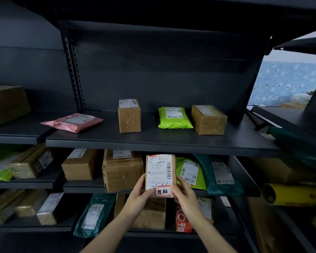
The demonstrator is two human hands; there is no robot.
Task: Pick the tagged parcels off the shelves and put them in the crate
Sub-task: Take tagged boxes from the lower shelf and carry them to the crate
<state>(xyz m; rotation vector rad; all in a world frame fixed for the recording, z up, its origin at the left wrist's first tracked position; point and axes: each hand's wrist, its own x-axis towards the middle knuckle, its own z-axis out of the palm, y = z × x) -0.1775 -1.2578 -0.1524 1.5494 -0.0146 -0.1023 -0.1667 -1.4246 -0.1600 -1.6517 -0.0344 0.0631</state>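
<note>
Now | 2 hands: left hand (pixel 137 195), right hand (pixel 185 195) | gripping tagged parcel (pixel 160 172)

Dim, bluish light; shelves (pixel 153 141) bow at edges (wide-angle lens); corners dark, periphery soft.

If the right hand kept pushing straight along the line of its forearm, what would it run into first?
The right hand already grips the small labelled cardboard box with the red tag. Carried further up and to the left, it would probably meet the large brown cardboard box on the middle shelf, though depth is unclear.
</note>
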